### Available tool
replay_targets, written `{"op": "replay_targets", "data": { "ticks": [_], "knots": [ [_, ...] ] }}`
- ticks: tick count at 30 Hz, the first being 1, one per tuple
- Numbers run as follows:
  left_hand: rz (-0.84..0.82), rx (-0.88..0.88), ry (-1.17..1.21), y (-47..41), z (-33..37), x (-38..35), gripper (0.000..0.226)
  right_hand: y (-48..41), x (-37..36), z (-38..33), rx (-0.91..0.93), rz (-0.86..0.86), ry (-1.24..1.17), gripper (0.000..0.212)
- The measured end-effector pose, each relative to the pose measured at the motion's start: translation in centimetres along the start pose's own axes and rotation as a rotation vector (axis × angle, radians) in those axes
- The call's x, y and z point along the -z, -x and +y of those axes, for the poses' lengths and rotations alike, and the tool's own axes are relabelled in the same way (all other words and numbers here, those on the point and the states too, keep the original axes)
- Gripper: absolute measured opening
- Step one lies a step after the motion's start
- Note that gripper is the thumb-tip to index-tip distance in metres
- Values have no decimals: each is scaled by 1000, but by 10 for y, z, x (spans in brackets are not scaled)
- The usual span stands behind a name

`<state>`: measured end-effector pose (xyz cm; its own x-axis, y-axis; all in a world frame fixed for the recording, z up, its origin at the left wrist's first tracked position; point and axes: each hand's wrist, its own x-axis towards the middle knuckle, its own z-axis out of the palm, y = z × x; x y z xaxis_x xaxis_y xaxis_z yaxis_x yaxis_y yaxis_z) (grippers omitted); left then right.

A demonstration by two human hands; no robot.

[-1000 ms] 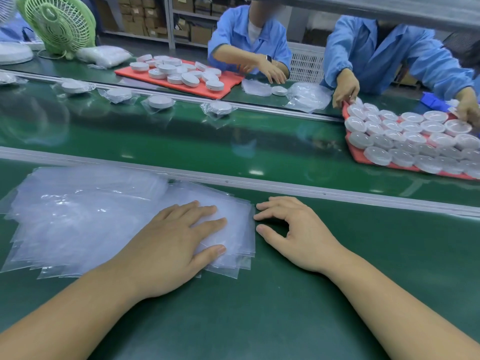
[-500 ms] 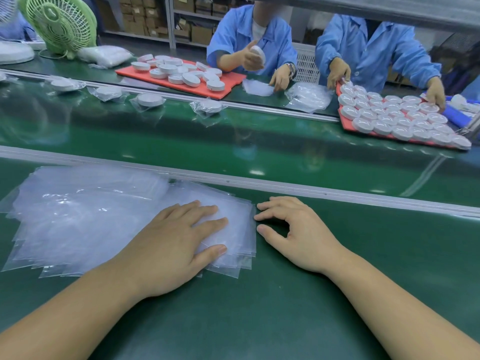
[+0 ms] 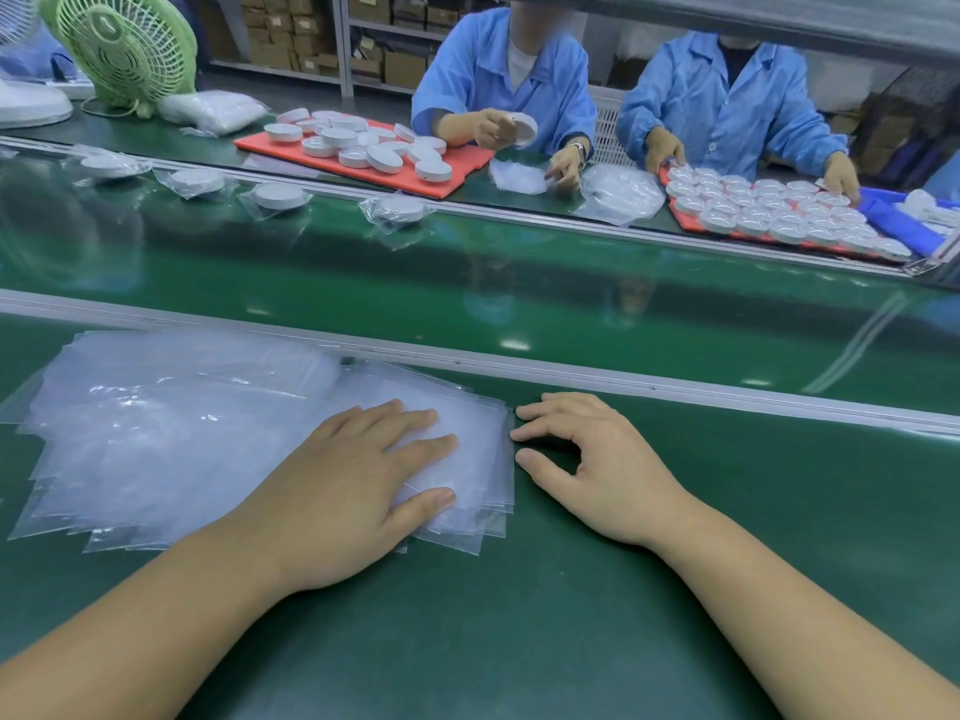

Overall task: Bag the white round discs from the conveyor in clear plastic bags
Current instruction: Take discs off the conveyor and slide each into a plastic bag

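A fanned stack of clear plastic bags (image 3: 171, 439) lies on the green bench in front of me. My left hand (image 3: 353, 485) rests flat on the stack's right end, fingers straight. My right hand (image 3: 592, 459) rests on the bench just right of the stack, fingers loosely bent, fingertips at the bags' right edge, holding nothing. Several bagged white discs (image 3: 280, 195) lie along the far side of the conveyor belt (image 3: 519, 283). Loose white discs (image 3: 363, 145) sit on an orange tray (image 3: 457, 163) across the belt.
Two people in blue coats (image 3: 519, 80) work at the far side; one holds up a disc. A second orange tray of discs (image 3: 769, 215) lies at the right. A green fan (image 3: 124, 49) stands far left. A metal rail (image 3: 623, 381) separates my bench from the belt.
My hands have stayed still. The bagged discs on the belt drifted left. The right worker drew the tray of discs off the belt to the far bench; the other lifted a disc.
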<state>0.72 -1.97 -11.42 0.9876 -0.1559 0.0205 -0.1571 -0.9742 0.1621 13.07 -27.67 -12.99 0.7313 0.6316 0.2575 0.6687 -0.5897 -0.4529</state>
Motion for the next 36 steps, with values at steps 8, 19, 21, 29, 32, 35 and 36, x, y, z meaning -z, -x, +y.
{"op": "replay_targets", "data": {
  "ticks": [8, 19, 21, 29, 32, 35, 36],
  "knots": [
    [-5, 1, 2, 0, 1, 1, 68, 0, 0, 0, 1, 3, -5, 41],
    [-13, 5, 3, 0, 1, 1, 68, 0, 0, 0, -7, -4, -7, 41],
    [-13, 6, 9, 0, 1, 1, 70, 0, 0, 0, -5, 0, -7, 41],
    [-8, 4, 20, 1, 0, 1, 70, 1, 1, -2, -10, -6, -6, 42],
    [-9, 4, 18, 1, 1, 1, 70, 1, 1, -2, -11, -9, -5, 42],
    [-9, 5, 21, -1, 1, 1, 71, 1, 1, -2, -13, -7, -6, 42],
    [-9, 4, 21, 0, 1, 0, 71, 0, 1, -2, -13, -7, -7, 42]
  ]
}}
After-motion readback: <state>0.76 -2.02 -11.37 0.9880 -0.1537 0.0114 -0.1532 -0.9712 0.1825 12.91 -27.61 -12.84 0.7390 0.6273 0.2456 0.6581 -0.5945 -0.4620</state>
